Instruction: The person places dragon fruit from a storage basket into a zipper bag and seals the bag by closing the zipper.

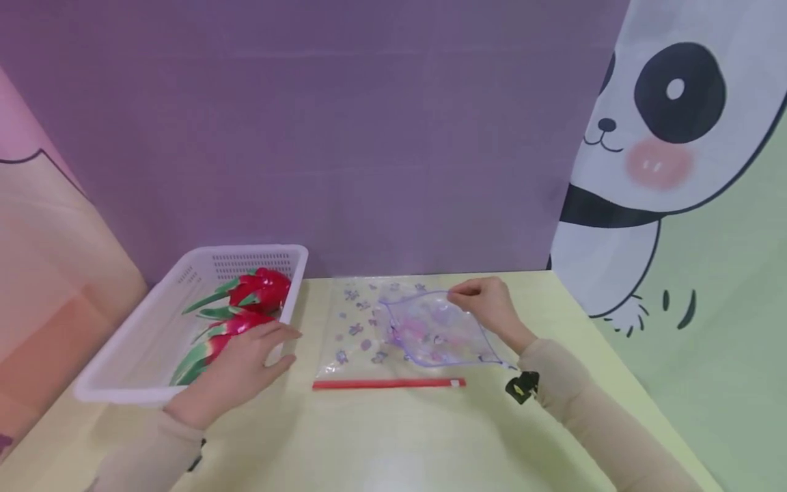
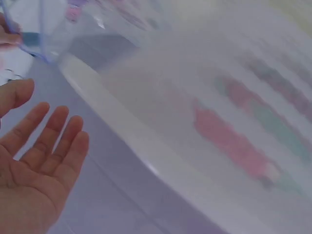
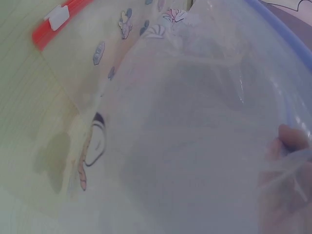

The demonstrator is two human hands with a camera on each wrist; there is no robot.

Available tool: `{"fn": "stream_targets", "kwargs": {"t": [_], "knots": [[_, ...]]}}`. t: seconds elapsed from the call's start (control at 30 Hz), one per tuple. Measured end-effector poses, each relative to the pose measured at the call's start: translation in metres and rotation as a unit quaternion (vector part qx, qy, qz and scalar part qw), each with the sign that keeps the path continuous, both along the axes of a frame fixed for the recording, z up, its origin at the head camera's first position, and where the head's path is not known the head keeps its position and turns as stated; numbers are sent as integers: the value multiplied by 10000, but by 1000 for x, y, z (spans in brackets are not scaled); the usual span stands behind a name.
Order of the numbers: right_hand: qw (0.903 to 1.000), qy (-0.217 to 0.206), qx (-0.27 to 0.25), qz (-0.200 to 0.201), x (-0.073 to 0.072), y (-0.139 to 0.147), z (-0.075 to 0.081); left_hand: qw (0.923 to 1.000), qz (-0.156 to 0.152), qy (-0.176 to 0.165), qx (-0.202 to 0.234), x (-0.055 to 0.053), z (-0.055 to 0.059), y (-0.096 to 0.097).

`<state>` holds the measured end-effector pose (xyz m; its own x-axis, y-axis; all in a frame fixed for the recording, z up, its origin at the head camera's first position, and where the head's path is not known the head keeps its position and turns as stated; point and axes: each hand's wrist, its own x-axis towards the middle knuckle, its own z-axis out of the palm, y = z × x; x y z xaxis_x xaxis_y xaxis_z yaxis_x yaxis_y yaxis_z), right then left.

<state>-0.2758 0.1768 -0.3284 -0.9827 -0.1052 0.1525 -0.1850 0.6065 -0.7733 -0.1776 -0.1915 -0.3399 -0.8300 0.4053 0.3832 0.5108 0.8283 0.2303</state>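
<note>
My right hand pinches the upper edge of a clear printed zip bag with blue-purple edging. The bag's mouth is spread, and pink prints show on its film. In the right wrist view, my right hand appears through the cloudy film. My left hand holds nothing, hovering by the basket's near right side; its fingers are extended and apart in the left wrist view. White plastic basket holds red dragon fruits with green leafy tips, partly hidden behind the left hand.
Flat on the pale table lies another clear printed bag with a red zip strip and white slider. It lies partly under the blue-edged bag. A purple panel stands behind, and a panda-printed wall stands at right.
</note>
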Motion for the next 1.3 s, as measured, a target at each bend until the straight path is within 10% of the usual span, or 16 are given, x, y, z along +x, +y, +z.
{"fn": "stream_targets", "kwargs": {"t": [0.17,0.53,0.87,1.3], "knots": [[10000,40,11,6,0,1,3,9979,170,588,-230,-10,-3,-41],[10000,15,8,-41,1,1,2,9928,844,-807,-265,-34,-23,-101],[10000,72,10,-44,2,0,1,9770,1220,-1748,-30,-50,-48,-107],[9999,72,58,-47,3,0,0,9682,1496,-2004,-95,-60,-57,-100]]}}
